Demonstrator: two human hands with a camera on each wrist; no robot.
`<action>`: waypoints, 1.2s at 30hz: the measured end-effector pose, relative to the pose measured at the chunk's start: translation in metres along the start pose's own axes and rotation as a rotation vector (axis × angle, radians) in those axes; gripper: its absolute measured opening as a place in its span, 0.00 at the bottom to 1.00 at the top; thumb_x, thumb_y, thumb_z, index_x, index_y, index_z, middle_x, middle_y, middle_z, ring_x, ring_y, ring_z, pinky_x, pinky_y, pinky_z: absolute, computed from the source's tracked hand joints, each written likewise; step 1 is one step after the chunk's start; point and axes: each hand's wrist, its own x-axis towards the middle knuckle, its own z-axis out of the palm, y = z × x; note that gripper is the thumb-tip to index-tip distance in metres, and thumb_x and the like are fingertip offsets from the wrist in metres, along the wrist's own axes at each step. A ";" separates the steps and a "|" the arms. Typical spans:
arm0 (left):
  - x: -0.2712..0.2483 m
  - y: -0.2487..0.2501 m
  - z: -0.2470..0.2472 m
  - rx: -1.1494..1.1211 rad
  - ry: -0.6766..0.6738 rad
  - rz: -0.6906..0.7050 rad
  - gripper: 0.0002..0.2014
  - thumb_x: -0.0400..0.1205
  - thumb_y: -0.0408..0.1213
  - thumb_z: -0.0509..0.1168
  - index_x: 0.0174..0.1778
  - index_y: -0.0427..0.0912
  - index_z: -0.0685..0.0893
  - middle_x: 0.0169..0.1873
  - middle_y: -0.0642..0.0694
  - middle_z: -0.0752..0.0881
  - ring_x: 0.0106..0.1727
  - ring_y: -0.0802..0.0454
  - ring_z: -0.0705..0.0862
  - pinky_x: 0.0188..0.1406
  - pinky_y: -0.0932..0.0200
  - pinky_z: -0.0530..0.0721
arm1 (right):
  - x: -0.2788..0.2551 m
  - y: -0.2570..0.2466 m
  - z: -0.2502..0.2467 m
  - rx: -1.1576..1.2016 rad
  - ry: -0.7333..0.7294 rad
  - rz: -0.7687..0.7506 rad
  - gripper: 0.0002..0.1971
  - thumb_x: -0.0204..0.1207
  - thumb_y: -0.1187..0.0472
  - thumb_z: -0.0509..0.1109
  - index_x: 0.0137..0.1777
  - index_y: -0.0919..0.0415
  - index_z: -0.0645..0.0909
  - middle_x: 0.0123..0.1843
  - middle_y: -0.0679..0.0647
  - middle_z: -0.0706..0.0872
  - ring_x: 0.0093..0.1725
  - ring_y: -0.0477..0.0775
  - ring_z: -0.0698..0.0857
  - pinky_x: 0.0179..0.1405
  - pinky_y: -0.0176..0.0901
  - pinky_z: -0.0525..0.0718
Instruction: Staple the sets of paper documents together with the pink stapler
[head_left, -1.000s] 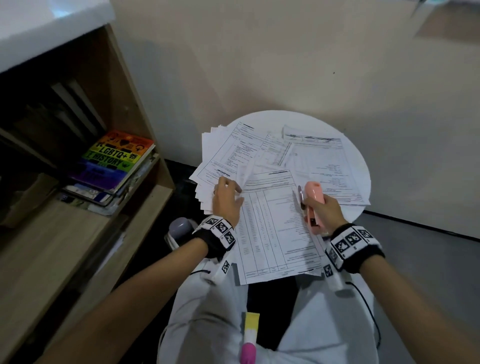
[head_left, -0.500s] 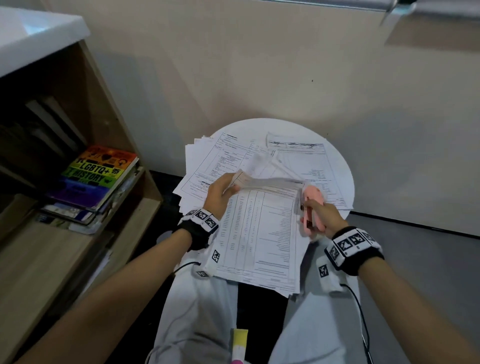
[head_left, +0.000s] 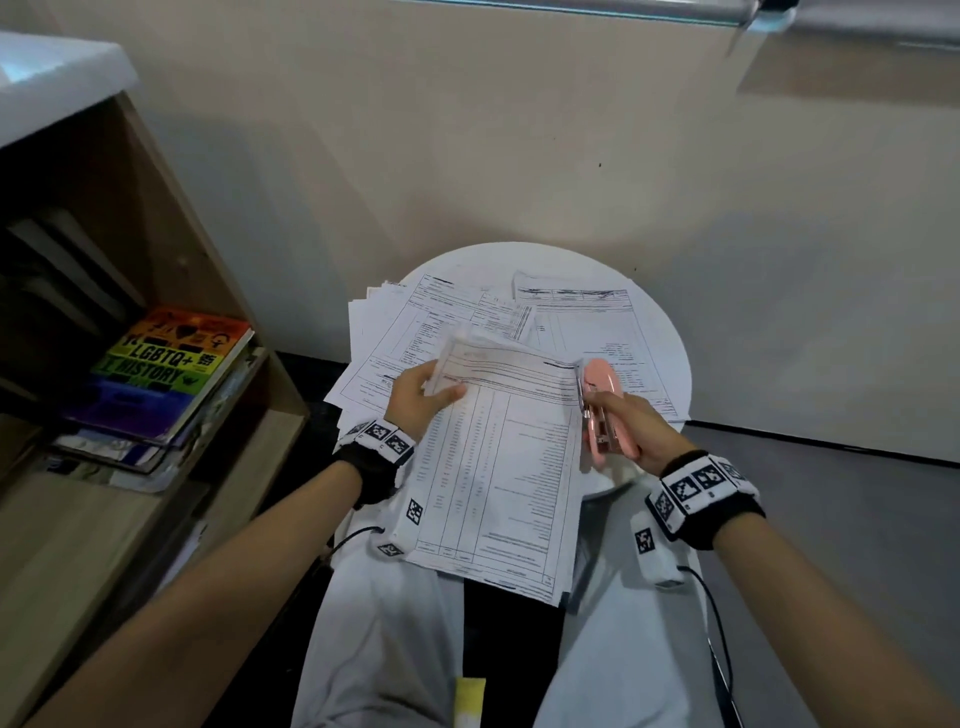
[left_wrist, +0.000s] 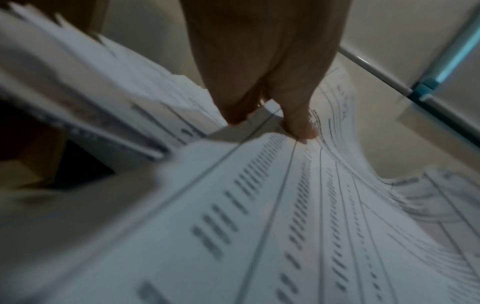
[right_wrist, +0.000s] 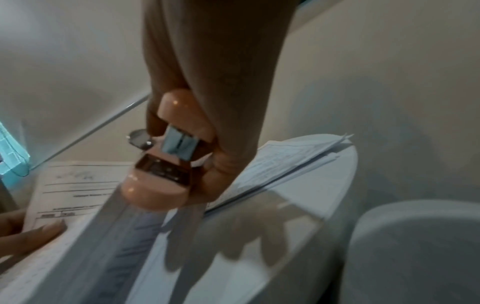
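- Head view: left hand (head_left: 423, 397) has its grip pinched on the top-left corner of the lifted paper set (head_left: 498, 467), over the round surface (head_left: 670, 332) at its near edge.
- Right hand (head_left: 631, 421) grip is wrapped round one pink stapler (head_left: 602, 410) at the set's top-right corner.
- Right wrist view alone shows the stapler's mouth agape.
- Two more paper stacks (head_left: 415, 332) lie on the surface.

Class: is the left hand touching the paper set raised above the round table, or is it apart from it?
Touching. In the head view, the left hand pinches the raised paper set at its top left corner, thumb on top.
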 end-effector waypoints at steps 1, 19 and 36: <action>-0.001 -0.002 -0.002 -0.024 0.033 -0.004 0.21 0.69 0.46 0.76 0.56 0.42 0.87 0.52 0.44 0.91 0.54 0.46 0.89 0.57 0.38 0.86 | 0.001 0.002 -0.002 -0.019 0.024 -0.005 0.12 0.79 0.59 0.68 0.56 0.67 0.79 0.37 0.61 0.86 0.31 0.57 0.85 0.34 0.46 0.85; -0.011 0.023 -0.002 -0.097 -0.004 -0.181 0.14 0.78 0.39 0.71 0.57 0.38 0.85 0.54 0.41 0.89 0.54 0.45 0.88 0.61 0.43 0.85 | -0.015 -0.003 0.011 -0.252 -0.025 -0.259 0.16 0.79 0.60 0.68 0.66 0.54 0.74 0.48 0.56 0.86 0.43 0.54 0.86 0.39 0.38 0.82; -0.006 0.081 -0.020 -0.064 0.369 0.254 0.09 0.82 0.40 0.67 0.56 0.43 0.79 0.53 0.49 0.88 0.54 0.53 0.89 0.54 0.45 0.89 | -0.045 -0.060 0.016 0.083 -0.512 -0.302 0.35 0.55 0.41 0.84 0.58 0.55 0.77 0.32 0.55 0.87 0.31 0.52 0.87 0.31 0.41 0.87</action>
